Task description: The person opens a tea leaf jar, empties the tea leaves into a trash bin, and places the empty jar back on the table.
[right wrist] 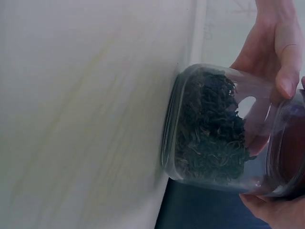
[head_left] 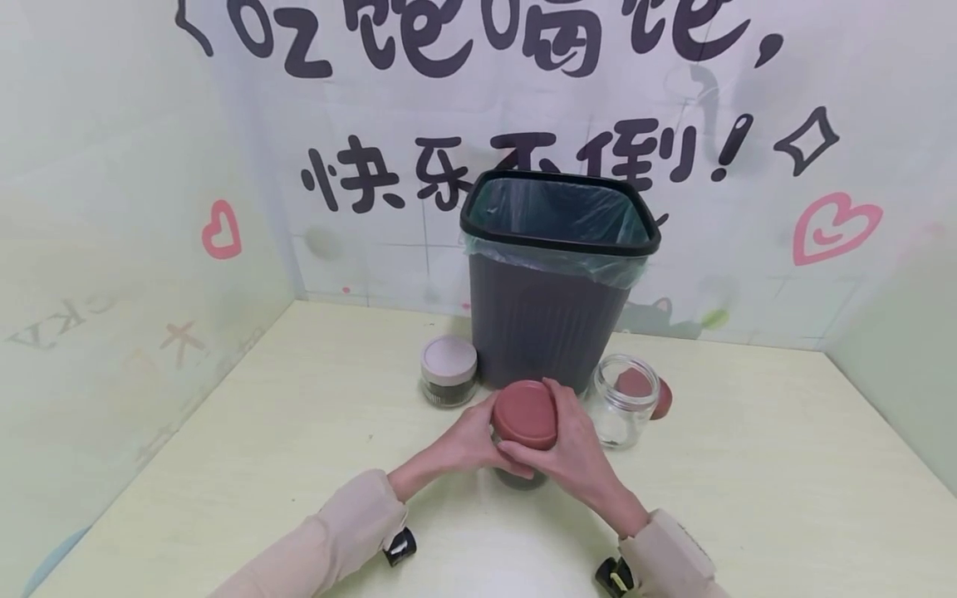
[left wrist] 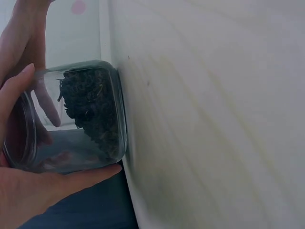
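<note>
A clear jar [right wrist: 214,129] of dark dried leaves, seemingly loose tea, stands upright at the table's middle with a red lid [head_left: 526,413] on top. My left hand [head_left: 474,438] holds the jar's body from the left, its fingers wrapping round the near side. From the right, my right hand [head_left: 574,448] grips the lid at its edge, thumb across the front. Both wrist views show the jar's base at the tabletop; the lid's threads are hidden by the fingers.
Behind the hands stands a dark bin [head_left: 546,320] with a thin liner. A small jar [head_left: 449,372] with a pale lid sits left of it. To the right, an open clear jar [head_left: 620,407] stands before another red lid [head_left: 662,399]. Printed walls enclose the table [head_left: 748,465].
</note>
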{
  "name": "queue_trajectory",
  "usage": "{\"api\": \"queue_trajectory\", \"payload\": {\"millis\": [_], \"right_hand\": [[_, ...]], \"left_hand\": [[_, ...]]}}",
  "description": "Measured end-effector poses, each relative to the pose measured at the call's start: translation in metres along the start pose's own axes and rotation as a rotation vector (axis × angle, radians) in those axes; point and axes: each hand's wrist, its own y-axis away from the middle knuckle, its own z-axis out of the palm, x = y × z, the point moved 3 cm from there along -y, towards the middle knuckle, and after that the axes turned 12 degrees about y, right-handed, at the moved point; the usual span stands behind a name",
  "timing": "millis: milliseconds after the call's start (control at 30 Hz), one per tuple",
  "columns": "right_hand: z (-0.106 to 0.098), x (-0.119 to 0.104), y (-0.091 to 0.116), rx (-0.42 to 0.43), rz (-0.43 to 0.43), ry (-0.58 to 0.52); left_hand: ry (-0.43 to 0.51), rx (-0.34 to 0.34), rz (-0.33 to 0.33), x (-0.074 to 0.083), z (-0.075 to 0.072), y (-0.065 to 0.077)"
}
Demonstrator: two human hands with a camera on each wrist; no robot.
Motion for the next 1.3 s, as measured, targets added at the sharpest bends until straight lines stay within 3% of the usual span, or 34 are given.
{"api": "queue_trajectory", "payload": {"millis": [133, 400, 800, 900, 1133, 1300], "right_hand": [[0.000, 0.000, -0.001, 0.033, -0.035, 0.016], [-0.001, 0.002, -0.001, 0.020, -0.054, 0.006], [-0.008, 0.018, -0.011, -0.252, -0.058, -0.168], [-0.009, 0.016, -0.009, -0.225, -0.023, -0.133], [-0.007, 0.003, -0.004, -0.032, -0.025, 0.041], [-0.006, 0.001, -0.005, -0.008, -0.042, 0.072]], "left_hand": [[-0.016, -0.012, -0.003, -0.002, -0.001, -0.001], [-0.011, -0.028, -0.020, -0.001, -0.002, -0.001], [0.009, -0.103, -0.030, 0.000, -0.002, -0.004], [0.021, -0.102, -0.032, 0.000, -0.002, -0.004], [0.023, -0.080, -0.040, 0.000, 0.000, -0.003], [0.024, -0.085, -0.040, -0.001, 0.000, -0.004]]}}
